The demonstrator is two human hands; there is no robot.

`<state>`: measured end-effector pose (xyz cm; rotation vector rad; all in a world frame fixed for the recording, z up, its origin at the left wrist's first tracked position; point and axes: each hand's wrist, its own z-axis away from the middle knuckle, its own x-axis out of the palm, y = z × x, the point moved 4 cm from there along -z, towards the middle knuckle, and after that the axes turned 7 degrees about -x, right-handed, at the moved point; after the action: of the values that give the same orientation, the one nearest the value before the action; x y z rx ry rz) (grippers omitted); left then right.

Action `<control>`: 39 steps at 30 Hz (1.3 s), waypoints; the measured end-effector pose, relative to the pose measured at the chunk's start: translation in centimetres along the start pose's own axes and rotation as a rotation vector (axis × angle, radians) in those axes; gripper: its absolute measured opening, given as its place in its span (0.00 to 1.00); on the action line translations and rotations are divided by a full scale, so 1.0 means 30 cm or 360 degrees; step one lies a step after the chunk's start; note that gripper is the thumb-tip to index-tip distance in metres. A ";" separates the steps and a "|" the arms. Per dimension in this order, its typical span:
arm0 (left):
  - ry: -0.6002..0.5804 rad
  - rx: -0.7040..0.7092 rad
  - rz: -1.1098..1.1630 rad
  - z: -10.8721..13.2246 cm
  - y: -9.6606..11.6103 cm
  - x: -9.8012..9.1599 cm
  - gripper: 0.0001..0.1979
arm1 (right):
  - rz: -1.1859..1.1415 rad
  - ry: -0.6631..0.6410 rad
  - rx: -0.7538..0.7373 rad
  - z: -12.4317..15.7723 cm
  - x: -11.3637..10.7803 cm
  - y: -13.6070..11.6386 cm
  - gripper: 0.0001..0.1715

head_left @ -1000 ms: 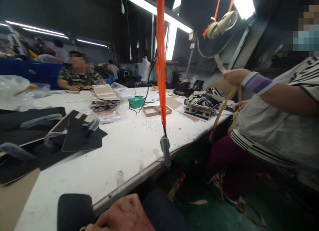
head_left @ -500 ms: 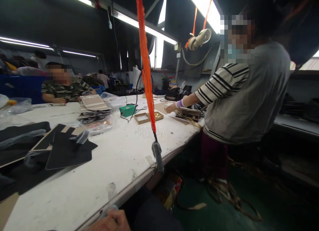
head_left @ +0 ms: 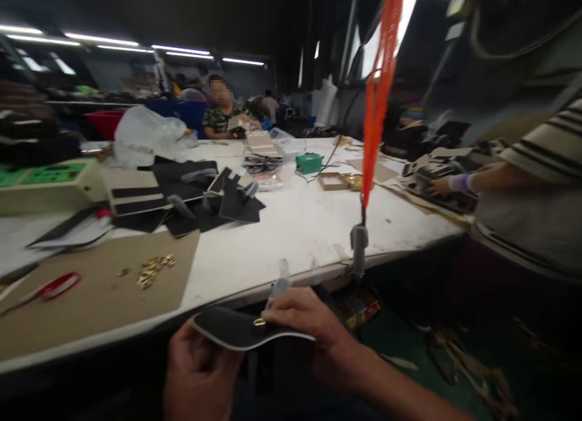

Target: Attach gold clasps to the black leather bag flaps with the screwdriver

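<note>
A curved black panel [head_left: 227, 327] with a pale edge, looking like leather or a similar sheet, is held above my lap at the table's front edge. My left hand [head_left: 197, 369] grips its left end from below, fingers curled under it. On the right side my right hand [head_left: 302, 315] is closed on the panel, its thumb and fingertips beside a small gold metal fitting [head_left: 259, 323]. Whether the fitting is fixed to the panel I cannot tell. A greyish, translucent strip [head_left: 278, 289] shows just behind my right fingers.
Gold fittings [head_left: 152, 271] and red-handled scissors [head_left: 59, 286] lie on a brown board [head_left: 109, 306] at left. Black panels [head_left: 191, 194] are piled behind. A grey tool [head_left: 359, 251] hangs from an orange strap [head_left: 381, 88]. One co-worker's arm [head_left: 482, 180] reaches in at right; another person sits across the table.
My view has swung left, bringing the brown board and gold fittings into sight. Both my hands now show with the black panel; before, only part of one hand was visible at the bottom.
</note>
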<state>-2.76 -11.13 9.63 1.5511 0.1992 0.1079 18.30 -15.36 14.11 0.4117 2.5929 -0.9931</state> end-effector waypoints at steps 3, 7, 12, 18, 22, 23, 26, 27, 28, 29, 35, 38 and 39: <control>-0.0032 0.0424 -0.0231 -0.012 0.036 -0.022 0.38 | -0.0185 -0.0103 0.0005 0.021 -0.019 -0.009 0.25; -0.0516 0.0988 -0.0409 0.021 0.136 0.007 0.13 | -0.0265 -0.0249 0.0038 0.041 -0.028 0.003 0.25; -0.0964 0.0931 -0.0174 0.039 0.190 0.045 0.13 | -0.0299 -0.0384 0.0119 0.047 -0.037 0.032 0.24; -0.0918 0.0855 -0.0135 0.017 0.177 0.057 0.15 | -0.0160 -0.0388 0.0068 0.017 -0.034 0.054 0.25; -0.0803 0.0392 -0.0150 -0.047 0.113 0.073 0.08 | -0.0053 -0.0309 0.0260 -0.028 -0.007 0.076 0.16; -0.0779 0.0240 -0.0158 -0.070 0.094 0.079 0.05 | -0.0049 -0.0281 0.0383 -0.039 -0.001 0.090 0.12; -0.0739 -0.0194 -0.0167 -0.150 0.044 0.103 0.06 | -0.0087 -0.0221 0.0796 -0.072 0.015 0.153 0.04; -0.0739 -0.0306 -0.0152 -0.178 0.033 0.113 0.09 | -0.0142 -0.0240 0.0924 -0.085 0.021 0.180 0.04; -0.0750 -0.0406 -0.0126 -0.206 0.024 0.124 0.12 | -0.0215 -0.0276 0.1038 -0.100 0.030 0.209 0.06; -0.0765 -0.0493 -0.0084 -0.234 0.016 0.136 0.14 | -0.0290 -0.0314 0.1152 -0.115 0.038 0.241 0.09; -0.0795 -0.0801 0.0205 -0.378 -0.020 0.195 0.21 | -0.0454 -0.0264 0.1623 -0.201 0.076 0.409 0.17; -0.0804 -0.0814 0.0229 -0.415 -0.021 0.203 0.23 | -0.0538 -0.0216 0.1692 -0.220 0.091 0.437 0.19; -0.0809 -0.0800 0.0220 -0.418 -0.018 0.200 0.23 | -0.0551 -0.0219 0.1710 -0.221 0.093 0.437 0.19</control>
<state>0.65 2.33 8.62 1.0455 -0.3185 -0.1225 19.43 -1.06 9.93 0.1040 1.8148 -2.3908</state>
